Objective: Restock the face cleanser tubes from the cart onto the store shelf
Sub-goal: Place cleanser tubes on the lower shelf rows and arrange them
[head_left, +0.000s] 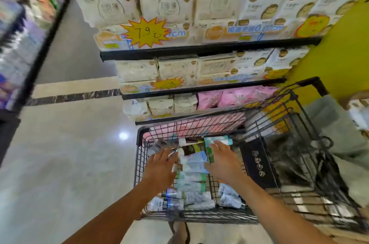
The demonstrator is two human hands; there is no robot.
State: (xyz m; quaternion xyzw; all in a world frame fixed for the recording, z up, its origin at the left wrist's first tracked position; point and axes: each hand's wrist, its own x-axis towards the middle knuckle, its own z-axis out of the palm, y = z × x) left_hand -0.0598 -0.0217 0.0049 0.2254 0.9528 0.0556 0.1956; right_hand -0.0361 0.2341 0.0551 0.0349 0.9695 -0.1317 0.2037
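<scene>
Face cleanser tubes (191, 181) — many, in white, pale blue and green, heaped on their sides in the left part of the wire cart (199, 218).
Left hand (159, 166): over the heap's left edge, fingers straight and apart, holding nothing.
Right hand (223, 161): over the heap's right side, fingers spread flat, tips at a teal-and-white tube (218, 140) (contact blurred, cannot tell).
Black box (257, 162): upright in the cart, just right of the tubes.
Shelf (199, 50) — 3 tiers beyond the cart, stocked with cream and pink packs (165, 2); a yellow star tag (146, 32) reads 7.9.
Floor (69, 154): pale, glossy.
</scene>
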